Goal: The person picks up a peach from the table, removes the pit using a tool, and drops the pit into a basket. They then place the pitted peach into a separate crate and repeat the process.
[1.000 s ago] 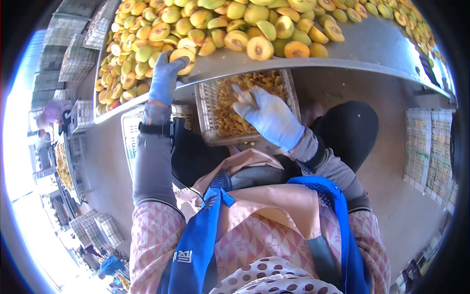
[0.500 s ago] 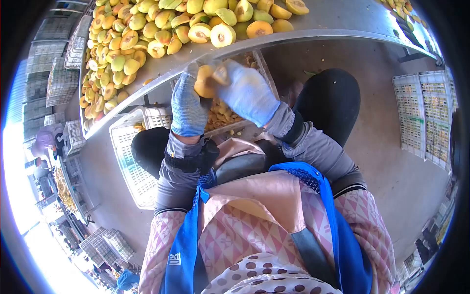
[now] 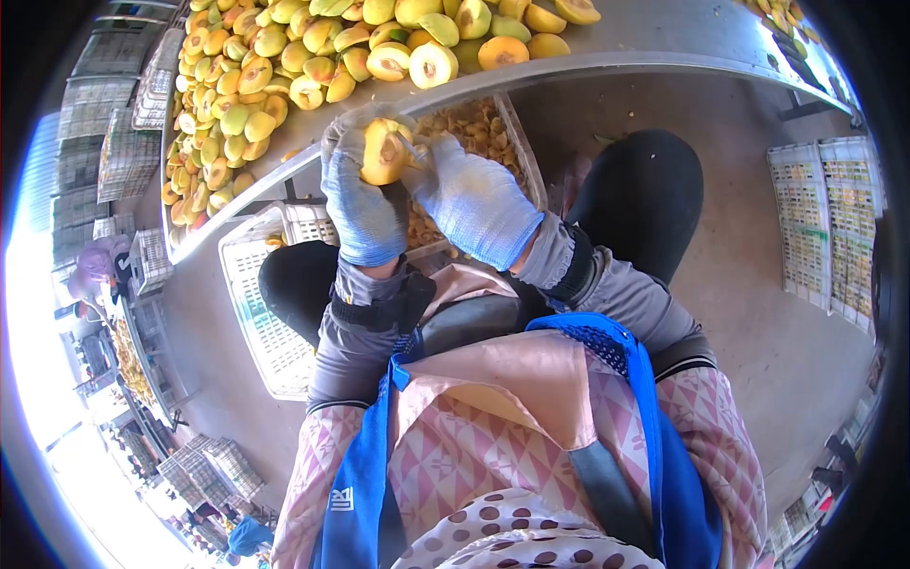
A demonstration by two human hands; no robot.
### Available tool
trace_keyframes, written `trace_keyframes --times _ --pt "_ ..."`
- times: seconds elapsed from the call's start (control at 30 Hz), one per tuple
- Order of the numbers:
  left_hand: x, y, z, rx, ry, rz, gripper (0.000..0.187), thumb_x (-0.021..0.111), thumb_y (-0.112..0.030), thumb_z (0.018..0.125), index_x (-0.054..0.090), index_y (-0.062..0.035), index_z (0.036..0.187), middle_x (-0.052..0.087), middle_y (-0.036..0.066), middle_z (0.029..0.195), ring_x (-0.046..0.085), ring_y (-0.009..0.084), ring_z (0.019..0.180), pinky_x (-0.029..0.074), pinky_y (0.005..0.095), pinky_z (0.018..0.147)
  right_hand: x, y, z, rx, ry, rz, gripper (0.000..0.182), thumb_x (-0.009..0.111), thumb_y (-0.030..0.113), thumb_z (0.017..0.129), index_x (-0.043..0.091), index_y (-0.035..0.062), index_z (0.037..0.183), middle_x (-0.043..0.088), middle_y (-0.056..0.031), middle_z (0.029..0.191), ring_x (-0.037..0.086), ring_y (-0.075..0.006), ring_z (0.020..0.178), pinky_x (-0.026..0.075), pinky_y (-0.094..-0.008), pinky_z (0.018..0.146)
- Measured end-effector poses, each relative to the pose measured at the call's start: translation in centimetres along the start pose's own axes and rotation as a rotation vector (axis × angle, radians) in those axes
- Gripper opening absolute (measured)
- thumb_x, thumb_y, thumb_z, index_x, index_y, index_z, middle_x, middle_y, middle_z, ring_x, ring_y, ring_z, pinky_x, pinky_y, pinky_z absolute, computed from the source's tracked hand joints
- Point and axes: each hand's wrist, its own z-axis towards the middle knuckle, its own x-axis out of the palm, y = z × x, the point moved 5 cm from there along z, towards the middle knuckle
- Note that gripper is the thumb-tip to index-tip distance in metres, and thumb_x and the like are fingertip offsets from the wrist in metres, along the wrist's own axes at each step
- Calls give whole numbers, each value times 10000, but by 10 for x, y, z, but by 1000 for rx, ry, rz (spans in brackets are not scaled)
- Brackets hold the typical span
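My left hand (image 3: 362, 204), in a blue-and-grey knit glove, holds a yellow peach half (image 3: 384, 152) with its cut face turned to the right. Close against that face is my right hand (image 3: 474, 199), gloved alike, its fingers curled. A thin dark edge shows between the right fingers and the fruit, too blurred to name. Both hands are just in front of the table's metal rim, above a crate (image 3: 519, 142) of brownish peach pits or scraps. Beyond the rim, many halved peaches (image 3: 284, 57) are heaped on the metal table (image 3: 654, 38).
At my left knee stands a white plastic basket (image 3: 275, 332). Stacked crates (image 3: 825, 223) stand on the floor to the right, and more crates (image 3: 128, 156) line the left. A person in a purple head covering (image 3: 95, 266) is at the far left.
The peach half has turned in my left hand, so its cut face shows more clearly. My right hand has shifted slightly down and left, and the blur of motion is less.
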Motion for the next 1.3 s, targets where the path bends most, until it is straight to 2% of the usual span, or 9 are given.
trace_keyframes --times 0.23,0.47,0.7,0.77,0.87,1.0,1.1,1.2,1.3 --pt "3 2 -4 244 -58 90 232 473 -163 974 577 -13 1118 624 126 1087 609 207 970 499 337 867 16 -1 -4 -216 31 -53 163 560 178 935 581 28 994 558 -186 747 629 -348 607 509 -449 502" --pt "-1 -2 -3 455 -97 587 223 476 -169 977 611 -18 1069 623 95 1076 597 184 969 477 327 884 14 -2 -3 -16 152 101 197 607 165 881 609 20 1014 584 -215 888 637 -348 717 534 -426 604" --pt "-1 9 -4 236 -120 164 209 486 -148 961 620 0 1024 621 96 1042 592 189 973 476 315 875 7 19 -3 -601 -157 -128 229 604 117 834 643 -8 1022 611 -170 911 633 -330 809 551 -392 692" --pt "-3 8 -3 429 -102 429 208 487 -146 957 623 0 1016 623 94 1036 593 187 962 477 307 868 38 -6 -8 -372 -26 -129 215 597 107 823 657 4 1002 610 -164 906 628 -336 812 550 -390 716" --pt "-2 4 -2 342 -92 440 209 486 -148 958 627 -4 1012 630 91 1033 598 183 945 479 300 860 49 -15 -11 -203 94 -146 197 588 102 820 664 14 979 610 -163 905 626 -335 831 547 -400 740" --pt "-5 12 -4 225 -118 302 214 484 -159 963 624 -7 1017 639 87 1014 600 180 923 482 303 847 21 14 -6 -555 47 -288 180 586 107 817 661 17 953 612 -164 908 629 -335 821 548 -405 721" --pt "-2 9 -8 285 -128 312 221 479 -168 968 622 -9 1026 643 88 1001 598 177 912 484 307 840 2 18 1 -347 -12 188 167 581 107 814 658 14 931 611 -162 902 631 -334 800 545 -406 711" --pt "-1 8 -11 348 -111 377 228 478 -173 969 622 -10 1035 647 95 1001 600 176 906 486 313 838 20 15 -7 -570 -93 -176 181 582 110 819 659 0 940 605 -174 890 636 -335 790 545 -403 690" --pt "0 2 -9 399 -93 505 235 470 -174 970 626 -9 1029 650 102 1000 606 182 904 488 316 838 46 -9 -11 -282 31 -130 200 587 116 824 657 -15 958 599 -187 878 641 -337 766 548 -400 649"
